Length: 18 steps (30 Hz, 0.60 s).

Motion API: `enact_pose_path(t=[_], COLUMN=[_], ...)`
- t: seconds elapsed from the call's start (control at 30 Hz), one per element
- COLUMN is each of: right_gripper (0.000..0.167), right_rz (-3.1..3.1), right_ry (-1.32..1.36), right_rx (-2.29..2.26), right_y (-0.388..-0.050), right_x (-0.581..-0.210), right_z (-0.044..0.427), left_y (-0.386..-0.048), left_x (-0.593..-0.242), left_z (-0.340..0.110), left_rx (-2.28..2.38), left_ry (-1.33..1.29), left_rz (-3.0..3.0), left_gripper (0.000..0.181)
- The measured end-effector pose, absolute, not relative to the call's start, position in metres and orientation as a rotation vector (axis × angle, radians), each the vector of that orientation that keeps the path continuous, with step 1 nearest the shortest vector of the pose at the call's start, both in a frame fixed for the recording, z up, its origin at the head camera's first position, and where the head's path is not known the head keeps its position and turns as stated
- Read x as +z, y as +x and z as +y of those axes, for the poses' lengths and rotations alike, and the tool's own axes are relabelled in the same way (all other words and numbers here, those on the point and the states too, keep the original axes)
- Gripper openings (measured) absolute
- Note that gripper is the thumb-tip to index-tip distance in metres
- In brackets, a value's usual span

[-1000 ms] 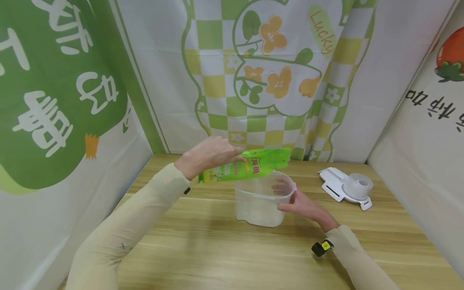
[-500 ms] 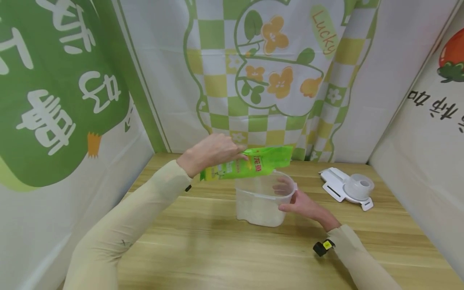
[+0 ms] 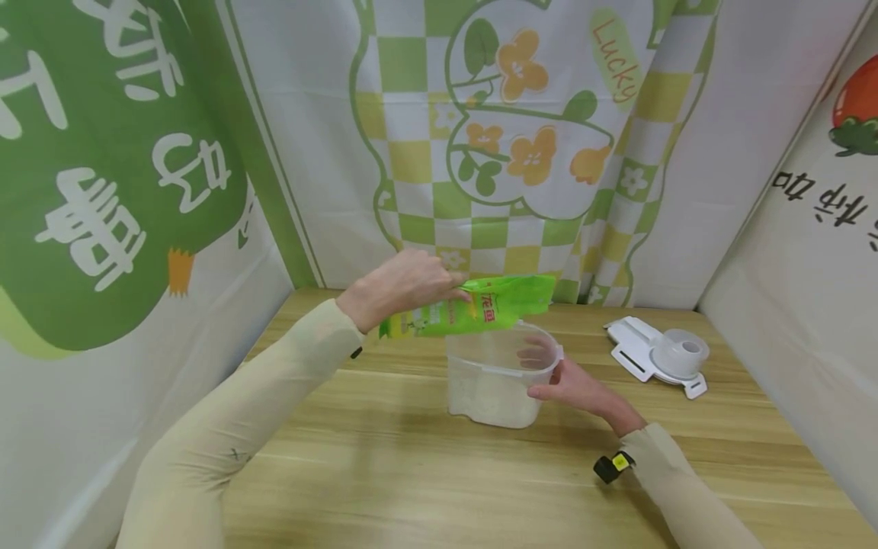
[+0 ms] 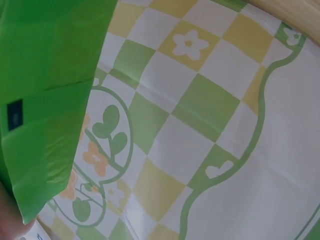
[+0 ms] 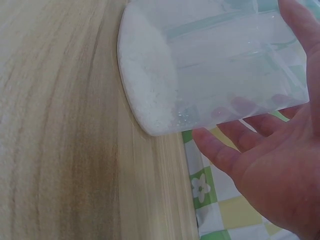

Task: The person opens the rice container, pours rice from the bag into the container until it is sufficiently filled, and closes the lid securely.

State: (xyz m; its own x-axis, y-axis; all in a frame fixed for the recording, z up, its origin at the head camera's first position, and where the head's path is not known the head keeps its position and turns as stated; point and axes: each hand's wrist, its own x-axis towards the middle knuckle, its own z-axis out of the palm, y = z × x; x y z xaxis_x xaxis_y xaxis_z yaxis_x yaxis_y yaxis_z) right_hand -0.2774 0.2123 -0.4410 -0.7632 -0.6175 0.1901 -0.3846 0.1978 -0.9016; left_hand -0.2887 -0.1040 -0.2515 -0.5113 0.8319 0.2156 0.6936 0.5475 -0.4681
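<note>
Green bag [image 3: 507, 305]: I saw the left hand [image 3: 408, 284] grip it over the tub [image 3: 487, 393], toward eleven o'clock.
Tub: right hand [image 3: 579, 393] held it; white grains [image 5: 142, 75] covered its base, partly filled, I judged.
Lid [image 3: 634, 347]: off, three o'clock.
Room: surface [image 3: 411, 480] at six; curtain [image 3: 473, 244] bounded twelve.

Bright green bag [image 3: 504, 305] sideways over an upright clear tub [image 3: 504, 372] with white grains [image 5: 146, 75]
</note>
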Motion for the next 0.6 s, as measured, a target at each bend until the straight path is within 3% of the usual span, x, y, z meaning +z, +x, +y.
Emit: enact_pose_path(t=[0.6], right_gripper=[0.081], right_rz=[2.292], right_ry=[-0.968], right_rx=[-1.563], right_y=[-0.2765], right_x=[-0.4388], right_z=[0.2122], left_y=[-0.2892], left_x=[-0.2484], left_z=[-0.0993], left_rx=[0.52], left_ry=[-1.246], left_rz=[-2.332], left_gripper=[0.045])
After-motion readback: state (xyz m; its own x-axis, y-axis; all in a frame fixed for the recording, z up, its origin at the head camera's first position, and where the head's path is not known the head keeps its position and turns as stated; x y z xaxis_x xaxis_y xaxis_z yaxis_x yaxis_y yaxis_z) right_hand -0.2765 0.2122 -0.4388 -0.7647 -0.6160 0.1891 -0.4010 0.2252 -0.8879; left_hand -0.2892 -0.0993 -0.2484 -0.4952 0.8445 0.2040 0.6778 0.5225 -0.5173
